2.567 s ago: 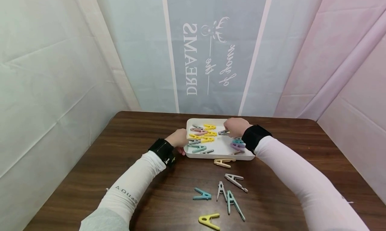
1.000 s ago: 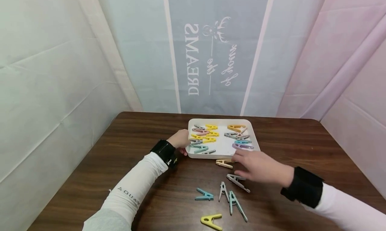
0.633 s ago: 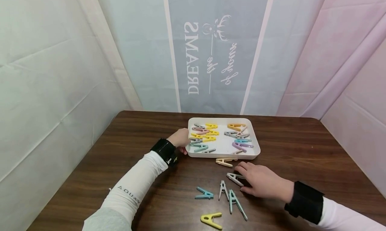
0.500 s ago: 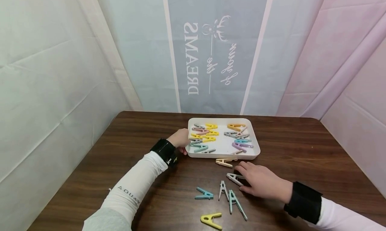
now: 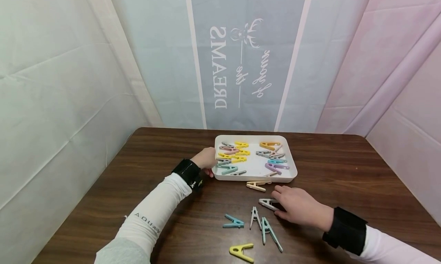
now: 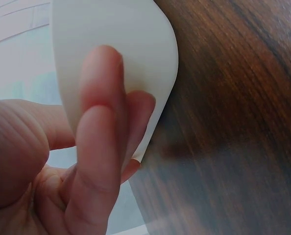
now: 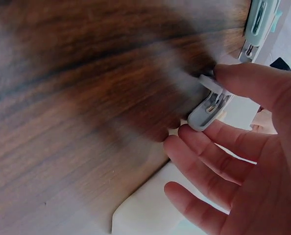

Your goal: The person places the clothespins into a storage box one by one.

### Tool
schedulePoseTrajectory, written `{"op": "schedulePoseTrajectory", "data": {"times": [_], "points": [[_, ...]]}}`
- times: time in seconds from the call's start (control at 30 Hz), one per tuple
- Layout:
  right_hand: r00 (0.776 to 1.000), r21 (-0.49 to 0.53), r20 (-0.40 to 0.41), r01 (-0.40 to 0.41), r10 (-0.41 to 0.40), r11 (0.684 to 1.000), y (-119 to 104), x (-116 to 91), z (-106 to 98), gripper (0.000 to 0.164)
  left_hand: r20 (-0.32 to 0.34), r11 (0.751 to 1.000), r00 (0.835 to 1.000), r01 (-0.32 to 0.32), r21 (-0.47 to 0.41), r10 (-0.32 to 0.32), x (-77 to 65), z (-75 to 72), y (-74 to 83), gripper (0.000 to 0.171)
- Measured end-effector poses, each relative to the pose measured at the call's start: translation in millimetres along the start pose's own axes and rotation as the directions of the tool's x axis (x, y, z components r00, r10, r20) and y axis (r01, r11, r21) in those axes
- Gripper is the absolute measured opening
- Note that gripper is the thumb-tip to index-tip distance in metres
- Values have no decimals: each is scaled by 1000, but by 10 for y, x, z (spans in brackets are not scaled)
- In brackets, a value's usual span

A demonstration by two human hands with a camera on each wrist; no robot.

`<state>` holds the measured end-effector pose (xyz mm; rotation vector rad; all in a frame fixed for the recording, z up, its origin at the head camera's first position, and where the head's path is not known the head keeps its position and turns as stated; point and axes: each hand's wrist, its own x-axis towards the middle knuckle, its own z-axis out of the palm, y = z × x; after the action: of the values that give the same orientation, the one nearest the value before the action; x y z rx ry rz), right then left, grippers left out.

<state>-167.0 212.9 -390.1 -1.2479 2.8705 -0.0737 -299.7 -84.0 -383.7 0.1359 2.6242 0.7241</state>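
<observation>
My left hand [image 5: 206,159] pinches the left wall of the white tray [image 5: 255,178], its thumb over the rim and its fingers [image 6: 104,81] against the outside. In front of the tray, my right hand [image 5: 301,206] grips a pale grey clothespin [image 5: 267,204] lying on the table. The right wrist view has the thumb at one arm of this clothespin [image 7: 206,111] and fingertips at the other; part of it is hidden by the hand. Several clothespins lie in the tray: yellow ones [image 5: 242,152] at left, and an orange one [image 5: 267,145] and a purple one [image 5: 273,168] at right.
On the dark wooden table [image 5: 144,210] lie more clothespins: a beige one [image 5: 256,186] by the tray's front wall, a blue one [image 5: 234,222], a white one [image 5: 255,217], a pale green one [image 5: 267,230] and a yellow one [image 5: 238,251]. A printed curtain [image 5: 248,116] hangs behind the table.
My right hand has left a grey clothespin in the tray, come toward me and taken hold of the pale grey one on the table, which has turned slightly. The left hand stays on the tray.
</observation>
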Motion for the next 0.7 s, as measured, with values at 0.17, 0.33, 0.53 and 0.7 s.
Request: {"op": "schedulePoseTrajectory", "data": {"times": [0.17, 0.33, 0.53, 0.7], "points": [[1000, 5, -2, 2, -2, 1000, -6, -2, -15, 29, -4, 1000, 1000, -11, 5, 11, -6, -4, 2, 30], [1000, -11, -9, 20, -20, 1000, -10, 10, -59, 29, 7, 1000, 1000, 5, -26, -5, -22, 2, -1, 30], [994, -12, -89, 68, -69, 998, -43, 59, -270, 27, 3, 1000, 1000, 3, -12, -3, -6, 9, -7, 27], [987, -46, -137, 78, -84, 996, -29, 200, -558, 24, -1, 1000, 1000, -8, 5, 8, 23, 10, -24, 28]]}}
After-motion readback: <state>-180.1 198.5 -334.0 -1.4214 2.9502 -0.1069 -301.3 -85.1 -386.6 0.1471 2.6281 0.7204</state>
